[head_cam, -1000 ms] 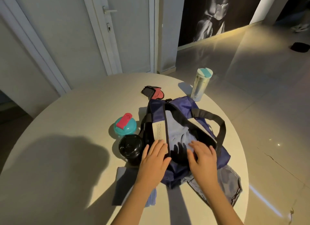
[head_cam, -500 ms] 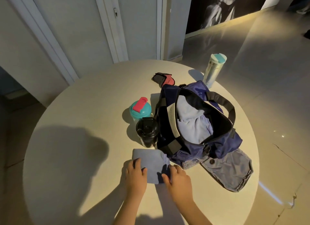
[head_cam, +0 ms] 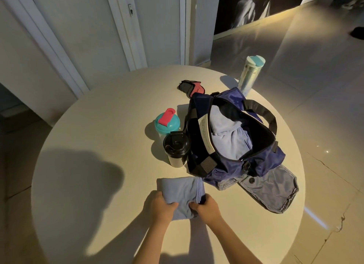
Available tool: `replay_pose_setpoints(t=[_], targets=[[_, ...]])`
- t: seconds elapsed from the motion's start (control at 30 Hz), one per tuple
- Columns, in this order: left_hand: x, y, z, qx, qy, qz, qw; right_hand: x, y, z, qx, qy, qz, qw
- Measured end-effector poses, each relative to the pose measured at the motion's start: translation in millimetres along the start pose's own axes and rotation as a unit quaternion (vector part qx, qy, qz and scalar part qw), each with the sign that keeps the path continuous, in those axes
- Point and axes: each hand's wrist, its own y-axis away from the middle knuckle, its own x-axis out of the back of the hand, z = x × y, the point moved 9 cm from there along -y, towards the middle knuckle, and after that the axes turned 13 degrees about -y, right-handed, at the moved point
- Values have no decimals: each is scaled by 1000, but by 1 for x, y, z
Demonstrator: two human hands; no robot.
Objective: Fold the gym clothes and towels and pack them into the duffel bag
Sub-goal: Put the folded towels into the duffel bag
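Observation:
A folded light-blue cloth lies on the round table near its front edge. My left hand grips its near left edge and my right hand grips its near right edge. Just beyond stands the open navy duffel bag, with light-blue clothing inside. A grey-blue garment lies flat on the table, partly under the bag's near right side.
A black-lidded shaker and a teal shaker with a pink cap stand left of the bag. A red-and-black glove and a tall bottle sit behind it. The round table ends at the right over tiled floor.
Both hands left the bag's opening, came down onto the folded cloth at the front, and now their fingers have curled and gathered its near edge.

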Motion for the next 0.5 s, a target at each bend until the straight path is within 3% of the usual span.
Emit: replay_pose_setpoints(t=[0.07, 0.17, 0.5], targets=[[-1, 9, -7, 12, 79, -18, 997, -2, 13, -3, 3, -82, -26, 996], [6, 20, -9, 13, 141, -31, 989, 5, 34, -25, 83, -144, -30, 986], [49, 62, 104, -116, 270, -36, 955, 90, 93, -133, 256, -162, 4, 953]])
